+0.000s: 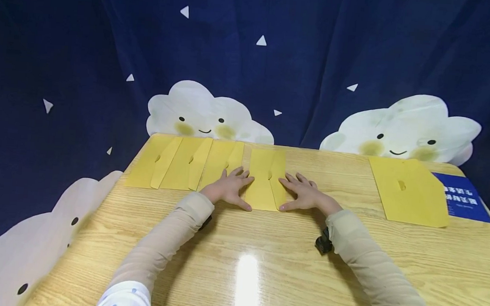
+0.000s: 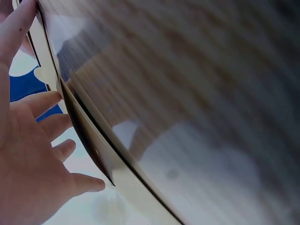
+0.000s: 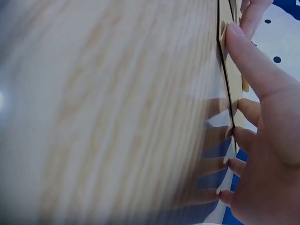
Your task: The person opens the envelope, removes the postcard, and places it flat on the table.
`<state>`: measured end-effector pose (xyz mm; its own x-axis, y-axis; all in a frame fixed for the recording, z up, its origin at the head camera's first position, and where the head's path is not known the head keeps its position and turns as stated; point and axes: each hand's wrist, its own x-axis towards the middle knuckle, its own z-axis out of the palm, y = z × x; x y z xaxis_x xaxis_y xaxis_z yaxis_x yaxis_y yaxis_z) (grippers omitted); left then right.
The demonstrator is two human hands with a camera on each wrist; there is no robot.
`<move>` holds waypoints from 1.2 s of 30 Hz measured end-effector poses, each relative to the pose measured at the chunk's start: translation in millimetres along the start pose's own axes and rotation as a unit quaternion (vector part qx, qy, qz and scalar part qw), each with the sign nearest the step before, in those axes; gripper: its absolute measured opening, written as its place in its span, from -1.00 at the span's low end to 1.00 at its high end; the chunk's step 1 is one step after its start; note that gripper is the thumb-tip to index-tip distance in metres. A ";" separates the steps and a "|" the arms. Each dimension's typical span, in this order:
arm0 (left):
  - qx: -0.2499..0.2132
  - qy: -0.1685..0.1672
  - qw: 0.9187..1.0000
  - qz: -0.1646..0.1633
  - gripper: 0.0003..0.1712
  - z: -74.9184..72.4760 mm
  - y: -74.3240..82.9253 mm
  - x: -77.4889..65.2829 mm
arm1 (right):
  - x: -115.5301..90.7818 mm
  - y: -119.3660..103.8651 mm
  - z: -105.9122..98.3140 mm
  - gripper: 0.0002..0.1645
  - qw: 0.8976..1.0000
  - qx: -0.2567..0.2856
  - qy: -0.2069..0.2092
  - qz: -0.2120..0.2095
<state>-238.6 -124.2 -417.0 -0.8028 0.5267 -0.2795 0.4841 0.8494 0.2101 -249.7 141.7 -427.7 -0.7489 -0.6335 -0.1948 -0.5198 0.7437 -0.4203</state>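
A yellow envelope (image 1: pixel 260 178) lies flat on the wooden table in front of me, its slanted flap on the right side. My left hand (image 1: pixel 228 188) is spread at its left edge, with the thumb near the bottom corner. At the opposite edge, my right hand (image 1: pixel 303 194) has its fingers spread and fingertips on the envelope's border. In the left wrist view, the fingers of the left hand (image 2: pixel 35 150) are apart beside a thin paper edge. The right wrist view shows the thumb of the right hand (image 3: pixel 267 84) at the paper's edge, other fingertips touching the tabletop.
Several yellow envelopes (image 1: pixel 141 167) overlap in a row at the table's left back. A larger yellow envelope (image 1: pixel 412 198) lies on the right, partly over a blue printed sheet (image 1: pixel 470 199). A dark blue curtain (image 1: pixel 302 71) with clouds hangs behind the table (image 1: pixel 288 270).
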 end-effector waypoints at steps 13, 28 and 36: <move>0.033 -0.010 0.999 0.003 0.08 4.5 11.6 -7.2 | -10.9 -3.7 4.9 0.12 1.000 -0.016 -0.007 0.000; 0.045 -0.020 0.998 0.025 0.03 4.1 23.3 -15.5 | -29.0 -4.4 4.4 0.09 0.999 -0.038 -0.003 -0.029; 0.057 -0.008 0.998 0.038 -0.01 7.2 27.0 -20.6 | -35.7 -5.4 4.9 0.09 0.999 -0.045 -0.004 -0.030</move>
<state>-206.6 -111.8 -412.3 -0.7567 0.5899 -0.2819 0.5808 0.8045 0.1244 -218.2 159.2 -422.9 -0.7114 -0.6796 -0.1790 -0.5994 0.7198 -0.3503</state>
